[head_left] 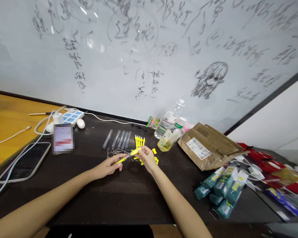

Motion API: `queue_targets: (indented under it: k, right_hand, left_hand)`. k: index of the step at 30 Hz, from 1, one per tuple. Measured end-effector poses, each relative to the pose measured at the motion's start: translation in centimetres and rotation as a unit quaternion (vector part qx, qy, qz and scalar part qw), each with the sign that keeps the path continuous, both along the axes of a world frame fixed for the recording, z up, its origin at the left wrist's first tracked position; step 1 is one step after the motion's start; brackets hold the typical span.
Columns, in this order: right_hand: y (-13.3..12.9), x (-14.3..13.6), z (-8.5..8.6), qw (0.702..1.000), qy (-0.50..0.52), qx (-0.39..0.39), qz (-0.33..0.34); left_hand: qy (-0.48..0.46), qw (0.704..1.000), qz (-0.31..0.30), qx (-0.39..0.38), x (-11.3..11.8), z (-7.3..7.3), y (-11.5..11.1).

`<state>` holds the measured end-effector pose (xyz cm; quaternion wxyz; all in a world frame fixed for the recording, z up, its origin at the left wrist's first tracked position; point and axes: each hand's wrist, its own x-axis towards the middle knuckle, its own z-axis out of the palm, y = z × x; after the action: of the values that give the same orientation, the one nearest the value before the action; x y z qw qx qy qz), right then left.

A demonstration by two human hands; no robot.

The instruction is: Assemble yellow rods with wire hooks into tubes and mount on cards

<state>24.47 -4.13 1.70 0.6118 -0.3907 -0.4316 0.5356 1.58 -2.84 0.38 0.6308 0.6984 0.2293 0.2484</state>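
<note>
Between my two hands is a slim yellow piece with a clear middle section (128,156), tilted up to the right. My left hand (110,166) is closed around its lower left end. The fingers of my right hand (147,157) pinch its yellow upper end. Just behind my right hand stand out several yellow rods with metallic tips (139,141), side by side. Small yellow parts (154,151) lie around that hand, partly hidden by it. Several clear tubes (119,139) lie farther back, with bent metal wires (115,152) in front of them.
At left are a phone (26,162), a power strip (71,117) with cables and a white egg-shaped object (80,123). Bottles (167,138) and a cardboard package (208,145) stand to the right, with green boxes (224,185) nearer the front edge. A whiteboard (109,82) rises behind.
</note>
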Motion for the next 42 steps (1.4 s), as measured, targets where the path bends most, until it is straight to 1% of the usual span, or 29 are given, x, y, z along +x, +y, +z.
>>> queue_targets:
  k: [5, 8, 14, 16, 21, 29, 33, 36, 38, 39, 40, 41, 42]
  right_hand:
    - [0.0, 0.4, 0.2, 0.999, -0.004, 0.014, 0.035]
    - [0.0, 0.7, 0.4, 0.998, -0.030, 0.028, 0.045]
    - [-0.2, 0.7, 0.6, 0.993, -0.092, 0.052, 0.056]
    - [-0.3, 0.6, 0.6, 0.992, -0.102, 0.056, 0.056]
    - [-0.2, 0.5, 0.4, 0.991, -0.105, 0.067, 0.050]
    - [0.1, 0.3, -0.4, 0.995, -0.079, 0.051, 0.047]
    - [0.0, -0.2, -0.4, 0.993, -0.092, 0.053, 0.043]
    - [-0.3, -0.6, 0.0, 0.988, -0.131, 0.070, 0.035]
    - [-0.4, -0.7, 0.2, 0.981, -0.166, 0.096, 0.007]
    - [-0.5, -0.7, 0.3, 0.974, -0.192, 0.114, -0.020]
    - [-0.6, -0.6, 0.3, 0.962, -0.232, 0.135, -0.051]
    - [-0.6, -0.4, 0.4, 0.942, -0.285, 0.158, -0.083]
    - [-0.7, -0.3, 0.3, 0.912, -0.350, 0.184, -0.109]
  left_hand:
    - [0.008, 1.000, 0.007, 0.008, 0.1, 0.1, -0.1]
    - [0.020, 1.000, 0.008, 0.005, 0.0, 0.2, 0.0]
    - [0.021, 0.998, -0.051, -0.040, -0.8, 0.9, 0.3]
    - [0.029, 0.997, -0.058, -0.043, -0.9, 1.1, 0.2]
    - [0.053, 0.998, -0.032, -0.026, -0.7, 1.1, -0.3]
    - [0.105, 0.994, -0.032, -0.004, -1.0, 2.0, -0.3]
    - [0.092, 0.995, -0.032, -0.032, -0.8, 1.8, -0.4]
    - [0.077, 0.995, -0.010, -0.056, -0.4, 1.5, -0.6]
    - [0.057, 0.996, 0.013, -0.065, -0.1, 1.4, -0.5]
    - [0.040, 0.996, 0.034, -0.072, 0.0, 1.5, -0.4]
    - [0.017, 0.995, 0.062, -0.081, 0.0, 1.7, -0.3]
    - [-0.013, 0.991, 0.099, -0.088, 0.0, 1.9, 0.0]
    - [-0.048, 0.985, 0.140, -0.093, -0.2, 2.2, 0.2]
